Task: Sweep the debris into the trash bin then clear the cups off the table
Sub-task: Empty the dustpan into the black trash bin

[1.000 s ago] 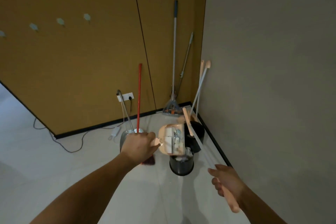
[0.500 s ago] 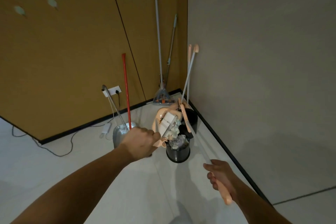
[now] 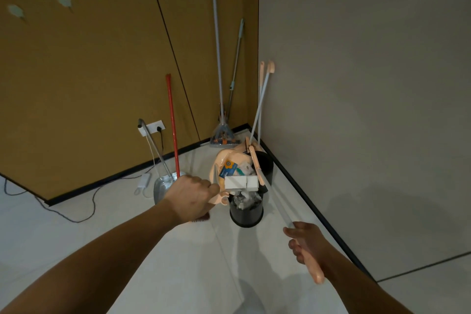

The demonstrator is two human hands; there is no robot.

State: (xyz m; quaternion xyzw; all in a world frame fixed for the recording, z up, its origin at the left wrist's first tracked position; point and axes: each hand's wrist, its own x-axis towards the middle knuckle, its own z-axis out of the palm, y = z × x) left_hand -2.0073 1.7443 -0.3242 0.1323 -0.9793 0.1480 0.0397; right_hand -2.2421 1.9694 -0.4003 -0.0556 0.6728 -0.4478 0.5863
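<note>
The left hand grips the tilted dustpan above the bin; its fingers are hidden. The right hand clasps the broom handle, its brush obscured by debris.

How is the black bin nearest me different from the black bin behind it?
The near bin is stuffed with crumpled paper up to its rim; the far bin shows only a dark inside. The near bin stands out on the open floor; the far bin sits close to the grey wall. The peach dustpan tips over the near bin. Both are round, black and upright.
</note>
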